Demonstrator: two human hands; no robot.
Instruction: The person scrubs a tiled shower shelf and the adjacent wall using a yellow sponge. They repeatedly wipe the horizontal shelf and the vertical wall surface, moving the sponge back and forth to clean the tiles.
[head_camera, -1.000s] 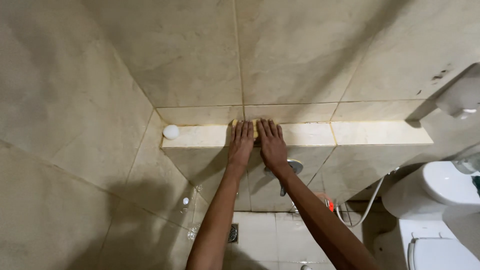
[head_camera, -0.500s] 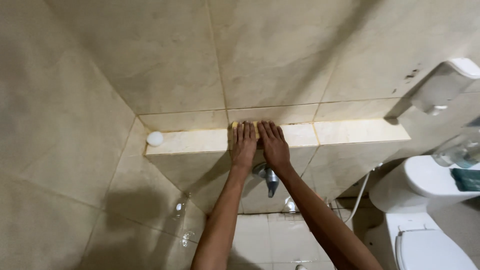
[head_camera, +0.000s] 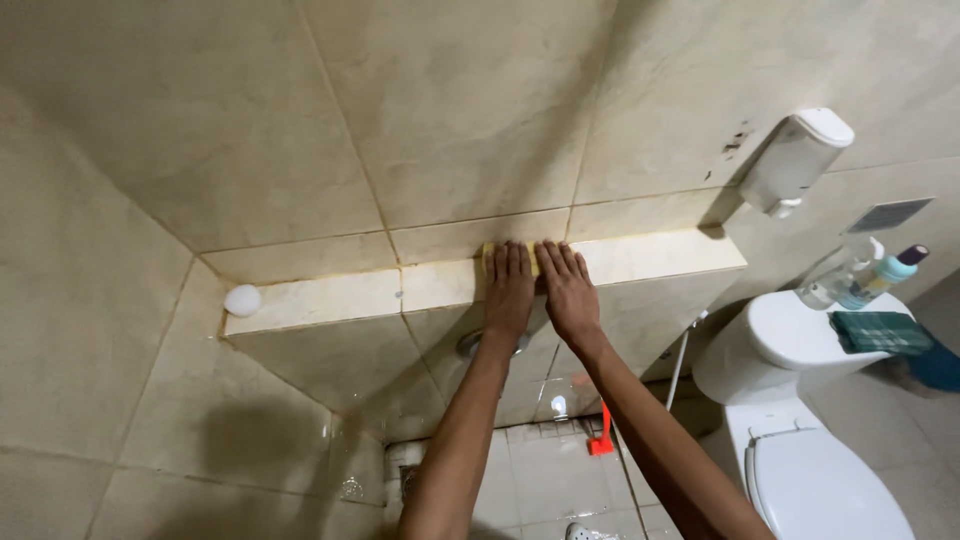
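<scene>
Fingers of left hand (head_camera: 510, 290) and right hand (head_camera: 567, 292) lie flat, side by side, pressing a yellow sponge (head_camera: 487, 256) on the tiled ledge (head_camera: 330, 297), white soap (head_camera: 242, 300) at nine o'clock.

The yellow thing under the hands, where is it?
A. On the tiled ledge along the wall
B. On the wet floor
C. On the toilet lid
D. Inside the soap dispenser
A: both the left hand and the right hand lie flat on the yellow sponge, which sits on the tiled ledge where it meets the wall, well above the floor and away from the toilet.
</scene>
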